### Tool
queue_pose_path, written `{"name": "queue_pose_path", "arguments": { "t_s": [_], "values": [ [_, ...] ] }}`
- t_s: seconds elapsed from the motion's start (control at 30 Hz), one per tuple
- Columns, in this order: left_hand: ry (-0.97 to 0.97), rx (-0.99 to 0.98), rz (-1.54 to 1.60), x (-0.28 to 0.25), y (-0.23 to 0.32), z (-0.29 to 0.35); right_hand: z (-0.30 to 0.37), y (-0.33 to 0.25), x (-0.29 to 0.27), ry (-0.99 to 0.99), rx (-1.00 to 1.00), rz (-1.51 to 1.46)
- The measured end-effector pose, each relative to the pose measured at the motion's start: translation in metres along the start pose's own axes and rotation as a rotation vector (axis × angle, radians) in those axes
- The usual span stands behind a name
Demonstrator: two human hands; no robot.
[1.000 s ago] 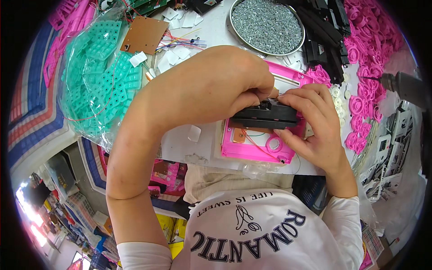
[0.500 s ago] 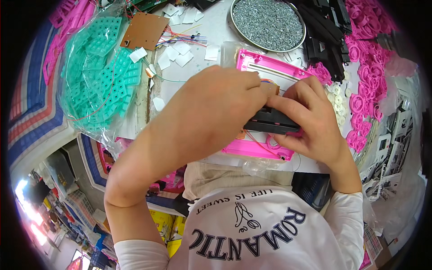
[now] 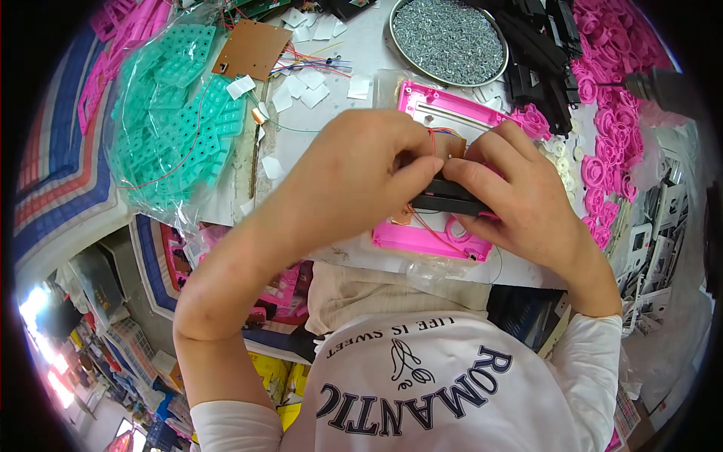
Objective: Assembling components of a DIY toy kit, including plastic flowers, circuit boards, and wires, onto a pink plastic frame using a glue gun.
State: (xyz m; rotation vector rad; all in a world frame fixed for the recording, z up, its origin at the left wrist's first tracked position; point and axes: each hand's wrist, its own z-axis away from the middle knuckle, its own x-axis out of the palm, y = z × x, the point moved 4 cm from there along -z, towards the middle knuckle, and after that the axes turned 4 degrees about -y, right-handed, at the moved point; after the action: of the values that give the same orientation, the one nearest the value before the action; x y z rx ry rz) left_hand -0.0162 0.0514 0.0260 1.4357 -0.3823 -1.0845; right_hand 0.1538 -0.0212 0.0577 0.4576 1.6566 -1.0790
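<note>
A pink plastic housing (image 3: 422, 242) lies on the table before me, with a long black plastic part (image 3: 444, 202) over its middle. My right hand (image 3: 520, 192) is closed round the right end of the black part. My left hand (image 3: 369, 169) is closed in a pinch at the black part's upper left, beside a small brown circuit board (image 3: 453, 145). A red wire (image 3: 432, 140) runs up by the left fingers; whatever they pinch is hidden. Thin red wires (image 3: 437, 232) cross the housing's near part, next to a pink ring (image 3: 456, 227).
A round tray of small screws (image 3: 450, 41) stands at the back, with black plastic parts (image 3: 538, 68) beside it. Pink rings (image 3: 602, 151) pile up on the right near a dark tool (image 3: 655, 87). Bagged teal button pads (image 3: 177, 113) and a brown board (image 3: 251, 49) lie left.
My left hand has drawn back slightly, baring its pinched thumb and finger and a red wire. My right hand has shifted a little, still on the black part. The view has moved slightly.
</note>
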Motion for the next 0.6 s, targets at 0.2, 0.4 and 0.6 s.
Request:
{"name": "queue_pose_path", "arguments": {
  "t_s": [0.2,0.4,0.6],
  "values": [
    [-0.013,0.081,-0.049,-0.003,0.001,-0.013,-0.003,-0.003,0.001,0.002,-0.023,0.006],
    [-0.085,0.162,-0.23,-0.009,0.003,-0.02,-0.002,-0.006,-0.004,0.014,-0.019,0.038],
    [-0.16,0.087,-0.21,-0.016,0.001,-0.029,-0.004,-0.003,-0.003,0.04,0.003,0.024]
  ]
}}
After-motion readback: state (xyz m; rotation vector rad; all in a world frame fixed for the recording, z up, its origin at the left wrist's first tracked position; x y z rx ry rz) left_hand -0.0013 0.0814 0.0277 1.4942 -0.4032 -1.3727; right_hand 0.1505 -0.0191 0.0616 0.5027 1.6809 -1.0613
